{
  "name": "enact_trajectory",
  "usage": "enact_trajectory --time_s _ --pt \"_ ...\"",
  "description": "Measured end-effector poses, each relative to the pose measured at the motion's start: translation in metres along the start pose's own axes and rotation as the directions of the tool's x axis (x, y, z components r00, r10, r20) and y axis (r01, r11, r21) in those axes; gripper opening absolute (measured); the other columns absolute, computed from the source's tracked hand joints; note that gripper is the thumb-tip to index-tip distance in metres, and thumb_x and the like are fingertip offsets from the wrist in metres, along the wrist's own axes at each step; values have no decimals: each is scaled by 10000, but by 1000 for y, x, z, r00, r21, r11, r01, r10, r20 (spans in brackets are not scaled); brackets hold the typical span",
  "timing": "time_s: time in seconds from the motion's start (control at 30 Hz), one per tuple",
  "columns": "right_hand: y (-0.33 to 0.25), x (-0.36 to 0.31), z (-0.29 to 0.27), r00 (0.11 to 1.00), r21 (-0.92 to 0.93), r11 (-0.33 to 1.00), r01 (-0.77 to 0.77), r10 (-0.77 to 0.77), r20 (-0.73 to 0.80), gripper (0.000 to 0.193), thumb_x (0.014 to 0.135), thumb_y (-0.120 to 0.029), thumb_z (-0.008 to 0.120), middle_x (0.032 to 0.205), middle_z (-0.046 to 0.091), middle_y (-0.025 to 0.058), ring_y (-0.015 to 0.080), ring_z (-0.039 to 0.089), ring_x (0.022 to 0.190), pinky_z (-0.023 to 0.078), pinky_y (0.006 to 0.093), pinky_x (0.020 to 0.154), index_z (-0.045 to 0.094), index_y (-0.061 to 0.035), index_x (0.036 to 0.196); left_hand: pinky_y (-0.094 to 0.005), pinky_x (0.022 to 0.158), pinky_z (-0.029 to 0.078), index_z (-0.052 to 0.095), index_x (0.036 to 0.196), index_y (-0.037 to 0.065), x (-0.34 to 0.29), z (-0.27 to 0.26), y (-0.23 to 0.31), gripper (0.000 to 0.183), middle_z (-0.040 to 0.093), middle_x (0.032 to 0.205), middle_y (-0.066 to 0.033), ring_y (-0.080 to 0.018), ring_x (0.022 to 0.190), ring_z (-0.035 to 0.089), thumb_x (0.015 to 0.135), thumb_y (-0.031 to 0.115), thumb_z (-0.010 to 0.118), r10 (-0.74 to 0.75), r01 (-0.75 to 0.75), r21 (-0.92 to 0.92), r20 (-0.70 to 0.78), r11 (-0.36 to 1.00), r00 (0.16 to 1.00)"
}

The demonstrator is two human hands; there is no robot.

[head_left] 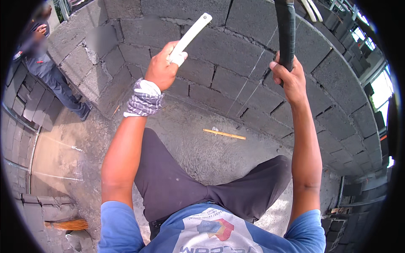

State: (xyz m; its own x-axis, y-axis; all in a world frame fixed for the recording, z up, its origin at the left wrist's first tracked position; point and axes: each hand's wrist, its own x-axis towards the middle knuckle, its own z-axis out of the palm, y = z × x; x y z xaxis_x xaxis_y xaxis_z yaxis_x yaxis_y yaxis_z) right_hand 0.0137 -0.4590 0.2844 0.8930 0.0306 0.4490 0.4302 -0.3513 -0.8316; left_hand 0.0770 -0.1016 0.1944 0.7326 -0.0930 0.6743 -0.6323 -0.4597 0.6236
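Note:
My left hand (pixel 162 71) is closed around a flat white bar (pixel 192 34) with a rounded end and a small hole near its tip. The bar slants up and to the right in front of a grey block wall (pixel 198 69). My right hand (pixel 291 80) grips the lower end of a thick black rod (pixel 286 31), which looks wrapped in tape. This rod stands nearly upright, and its far end runs out of the picture at the top. A patterned grey and white cloth (pixel 145 99) is wound round my left wrist.
The block wall curves across the front and right. A yellow strip (pixel 224 134) lies on the concrete floor. Another person (pixel 52 76) stands at the far left. An orange-bristled broom (pixel 69 224) rests at the lower left, near stacked blocks (pixel 46 206) and a metal pipe (pixel 33 156).

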Motion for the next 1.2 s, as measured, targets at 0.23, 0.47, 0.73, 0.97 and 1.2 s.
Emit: enact_trajectory --time_s 0.23,0.47,0.73,0.97,1.2 --pt "85 -82 5 945 217 927 -307 269 186 235 904 -182 730 725 445 -15 88 428 572 382 284 544 527 -79 966 -239 553 303 667 1360 98 -58 -10 -56 317 499 787 75 -20 621 381 1056 185 647 -416 431 -37 198 901 887" --pt "96 -64 -14 973 362 904 -230 200 118 237 944 -231 698 680 549 16 115 527 594 418 296 581 543 -68 869 -215 544 350 613 1403 93 -27 51 -93 328 525 850 80 -11 631 414 1086 180 628 -405 475 -280 274 834 872" --pt "108 -62 -26 957 118 961 -248 263 -126 258 911 -230 787 701 532 -46 79 482 674 401 306 618 579 -90 851 -341 561 478 631 1270 54 -12 124 -59 322 623 751 -42 -127 588 598 1045 277 691 -411 473 -91 368 877 834" --pt "99 -56 -28 967 353 928 -120 189 -168 245 961 -207 757 684 531 -35 58 495 586 380 257 546 568 -98 849 -405 680 508 602 1012 43 -98 66 40 318 649 757 -125 -250 706 675 999 319 758 -346 335 127 558 934 754" --pt "95 -52 -30 974 539 840 66 64 -219 164 1003 -194 701 712 509 20 129 504 625 439 327 619 603 -62 1013 -382 803 534 644 1061 44 -297 -59 105 318 707 899 -77 -209 860 685 985 321 781 -702 757 305 658 578 271"
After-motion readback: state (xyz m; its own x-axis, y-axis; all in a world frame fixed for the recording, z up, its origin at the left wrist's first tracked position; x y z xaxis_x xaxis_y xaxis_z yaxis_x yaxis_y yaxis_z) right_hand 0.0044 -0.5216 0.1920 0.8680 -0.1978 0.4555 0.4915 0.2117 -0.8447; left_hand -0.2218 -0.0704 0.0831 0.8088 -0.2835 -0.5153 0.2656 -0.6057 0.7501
